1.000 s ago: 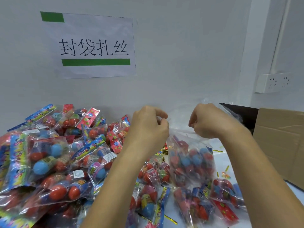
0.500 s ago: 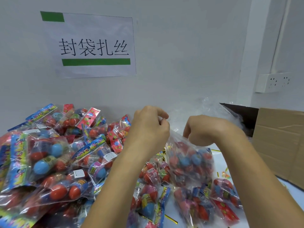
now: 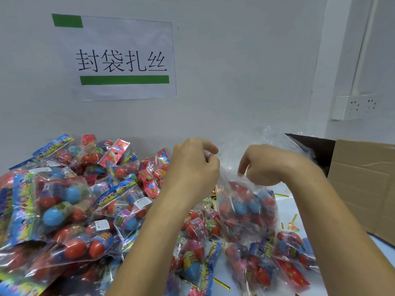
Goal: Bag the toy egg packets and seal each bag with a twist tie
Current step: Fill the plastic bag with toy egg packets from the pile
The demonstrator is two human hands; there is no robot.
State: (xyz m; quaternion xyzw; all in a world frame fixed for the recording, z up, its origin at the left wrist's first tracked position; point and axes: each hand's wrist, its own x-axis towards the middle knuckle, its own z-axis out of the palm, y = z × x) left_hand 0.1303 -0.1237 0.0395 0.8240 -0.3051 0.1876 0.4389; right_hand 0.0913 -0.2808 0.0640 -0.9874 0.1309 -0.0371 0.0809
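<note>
Packet heap (image 3: 70, 210) left, cardboard box (image 3: 363, 184) right

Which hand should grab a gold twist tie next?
Probably the right hand. The loose gold twist ties lie on the table just beside it, while the left hand pinches the clear bag top and is best kept there.

Bright, even, soft-shadowed light; wide-angle bending at the edges, glare on plastic, slight softness throughout.
</note>
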